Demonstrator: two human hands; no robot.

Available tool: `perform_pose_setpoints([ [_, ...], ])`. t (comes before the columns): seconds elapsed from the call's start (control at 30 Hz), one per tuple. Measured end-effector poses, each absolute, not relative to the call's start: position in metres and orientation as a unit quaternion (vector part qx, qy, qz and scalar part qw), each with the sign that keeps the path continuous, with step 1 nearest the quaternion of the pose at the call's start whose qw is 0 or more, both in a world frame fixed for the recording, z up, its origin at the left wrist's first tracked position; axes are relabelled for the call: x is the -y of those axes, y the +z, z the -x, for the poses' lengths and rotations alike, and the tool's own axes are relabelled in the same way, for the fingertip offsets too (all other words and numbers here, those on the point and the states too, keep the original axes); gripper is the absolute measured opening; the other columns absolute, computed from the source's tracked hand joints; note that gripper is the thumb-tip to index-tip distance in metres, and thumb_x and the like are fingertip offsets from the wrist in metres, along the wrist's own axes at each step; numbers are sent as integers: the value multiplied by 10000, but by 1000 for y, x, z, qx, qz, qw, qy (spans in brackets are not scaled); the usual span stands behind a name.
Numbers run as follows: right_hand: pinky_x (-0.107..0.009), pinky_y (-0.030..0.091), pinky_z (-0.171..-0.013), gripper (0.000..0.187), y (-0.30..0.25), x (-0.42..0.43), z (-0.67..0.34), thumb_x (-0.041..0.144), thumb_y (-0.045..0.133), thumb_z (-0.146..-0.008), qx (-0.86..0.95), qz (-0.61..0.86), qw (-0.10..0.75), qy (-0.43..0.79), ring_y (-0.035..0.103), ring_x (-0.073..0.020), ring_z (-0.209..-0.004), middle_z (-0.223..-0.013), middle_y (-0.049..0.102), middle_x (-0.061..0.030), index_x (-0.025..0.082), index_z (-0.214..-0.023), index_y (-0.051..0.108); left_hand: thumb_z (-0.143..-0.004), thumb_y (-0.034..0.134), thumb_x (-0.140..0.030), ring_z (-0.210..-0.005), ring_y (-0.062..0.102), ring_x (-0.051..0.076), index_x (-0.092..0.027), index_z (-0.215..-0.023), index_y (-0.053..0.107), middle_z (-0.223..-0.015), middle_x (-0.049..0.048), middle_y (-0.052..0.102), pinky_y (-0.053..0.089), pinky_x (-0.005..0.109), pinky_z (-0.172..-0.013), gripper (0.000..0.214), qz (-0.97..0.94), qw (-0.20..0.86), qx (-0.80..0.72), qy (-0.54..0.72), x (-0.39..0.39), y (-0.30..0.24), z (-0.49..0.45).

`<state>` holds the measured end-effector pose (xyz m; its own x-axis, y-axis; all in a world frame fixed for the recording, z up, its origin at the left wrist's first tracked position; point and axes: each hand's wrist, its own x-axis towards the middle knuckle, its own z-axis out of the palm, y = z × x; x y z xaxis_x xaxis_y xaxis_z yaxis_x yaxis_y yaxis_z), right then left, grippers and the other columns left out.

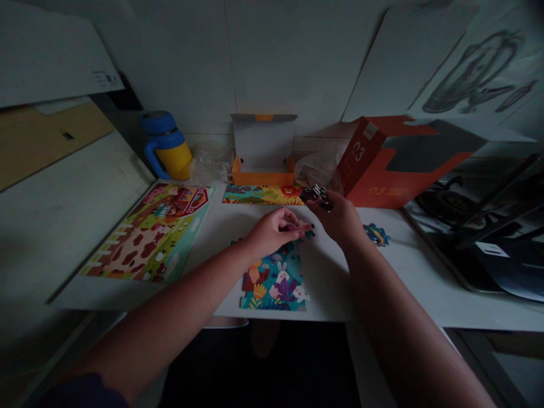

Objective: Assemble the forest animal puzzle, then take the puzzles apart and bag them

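Note:
My left hand is closed in a pinch on a puzzle piece with purple and green showing, held just above the upper end of a partly joined teal puzzle. Rabbits, leaves and flowers are printed on that puzzle. Fingers hide part of the piece and some of the puzzle's top. To the right and a little higher, my right hand grips a small stack of dark-backed puzzle pieces. Beyond the right wrist lie blue puzzle pieces, partly covered by the forearm.
A farm picture puzzle lies at left. Behind it stands a blue-and-yellow jug. Along the back are a yellow animal puzzle strip, an open orange box, clear plastic wrapping and a red-orange box. Dark equipment occupies the right.

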<state>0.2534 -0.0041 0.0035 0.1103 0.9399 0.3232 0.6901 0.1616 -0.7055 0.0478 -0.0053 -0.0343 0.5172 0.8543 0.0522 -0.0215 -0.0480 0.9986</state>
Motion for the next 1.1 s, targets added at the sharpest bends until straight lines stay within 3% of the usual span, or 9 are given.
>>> perform_pose_setpoints([
  [0.17,-288,472,-631,378,-6,-2,-256,558,705,-891,632,573,468,232,608,-179,-703,-872,705,-28,226,-1043,605,-957,628,-123,-1000,731,194,-195,-1077,619,-1074,69,764,551,346,-914,140,-699,452,-384,398,-7,-31,-37],
  [0.3,-317,536,-725,386,-5,2,-249,490,758,-882,687,496,438,298,676,-204,-807,-979,746,-50,223,-1133,635,-941,643,-115,-1007,737,211,-210,-1143,670,-1098,59,779,569,351,-916,225,-749,343,-408,393,-10,-25,-27],
  [0.43,-352,552,-805,432,0,9,-242,351,783,-886,761,496,338,247,726,-239,-889,-1117,792,-67,245,-1296,697,-879,605,-13,-1096,735,215,-208,-1271,629,-1197,70,771,569,365,-992,439,-757,329,-403,396,-17,-31,-24],
  [0.57,-383,550,-867,538,0,9,-241,271,773,-892,783,522,295,165,743,-279,-977,-1213,788,-107,219,-1418,674,-817,503,73,-1263,683,209,-176,-1294,609,-1338,112,719,504,403,-1145,549,-735,396,-367,410,-27,-44,-26],
  [0.83,-348,542,-818,382,-7,3,-239,319,795,-886,790,537,277,102,687,-234,-858,-1105,730,-115,212,-1253,776,-723,437,101,-1357,628,208,-175,-1271,610,-1378,112,697,457,420,-1205,637,-720,463,-330,398,-30,-47,-29],
  [1.1,-342,522,-900,352,-15,1,-233,310,748,-928,801,540,243,92,686,-261,-1003,-1134,705,-123,185,-1257,741,-803,477,46,-1319,636,235,-203,-1355,548,-1397,119,671,467,431,-1190,610,-791,324,-395,335,-8,-25,-26],
])
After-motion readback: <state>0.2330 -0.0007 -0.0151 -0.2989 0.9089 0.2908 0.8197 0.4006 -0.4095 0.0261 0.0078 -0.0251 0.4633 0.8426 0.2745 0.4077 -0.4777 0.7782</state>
